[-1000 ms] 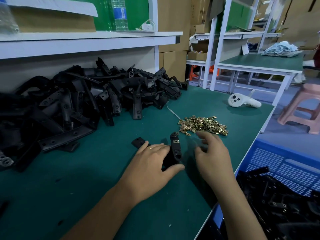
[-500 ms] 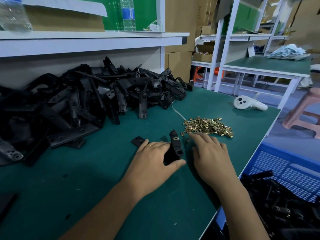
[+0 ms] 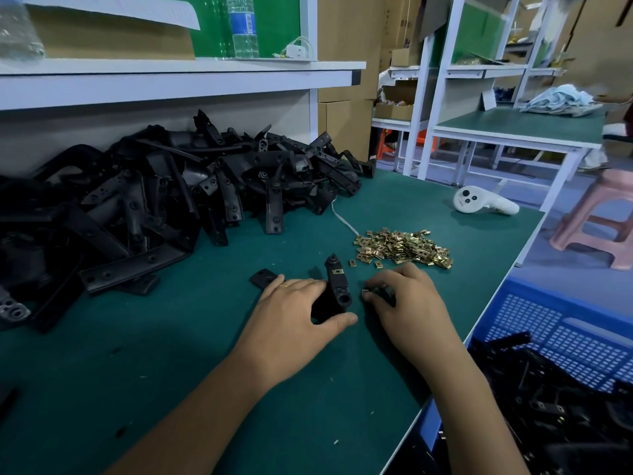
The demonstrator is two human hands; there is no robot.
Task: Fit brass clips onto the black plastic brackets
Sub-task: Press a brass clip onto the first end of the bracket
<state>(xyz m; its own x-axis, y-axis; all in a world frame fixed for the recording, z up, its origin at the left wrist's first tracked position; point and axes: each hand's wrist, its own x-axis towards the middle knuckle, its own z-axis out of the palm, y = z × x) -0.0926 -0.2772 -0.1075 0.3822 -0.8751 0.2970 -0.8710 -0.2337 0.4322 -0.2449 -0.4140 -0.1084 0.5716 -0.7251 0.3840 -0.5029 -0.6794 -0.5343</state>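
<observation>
My left hand point(image 3: 296, 320) holds a black plastic bracket point(image 3: 335, 286) down on the green mat; one brass clip sits fitted on the bracket's upper arm. My right hand point(image 3: 407, 303) lies just right of the bracket, fingertips pinched on a small brass clip point(image 3: 365, 293) close to the bracket's lower end. A heap of loose brass clips point(image 3: 404, 247) lies behind my right hand, with a few strays in front of it. A big pile of black brackets point(image 3: 164, 200) fills the left and back of the table.
A white controller point(image 3: 479, 200) lies at the table's far right. A blue crate point(image 3: 565, 341) with black brackets stands below the right table edge. A white cable point(image 3: 342, 219) runs from the pile toward the clips. A pink stool point(image 3: 603, 217) stands beyond.
My right hand has come back from the clip heap toward the bracket with a clip pinched in its fingers. My left hand has stayed on the bracket.
</observation>
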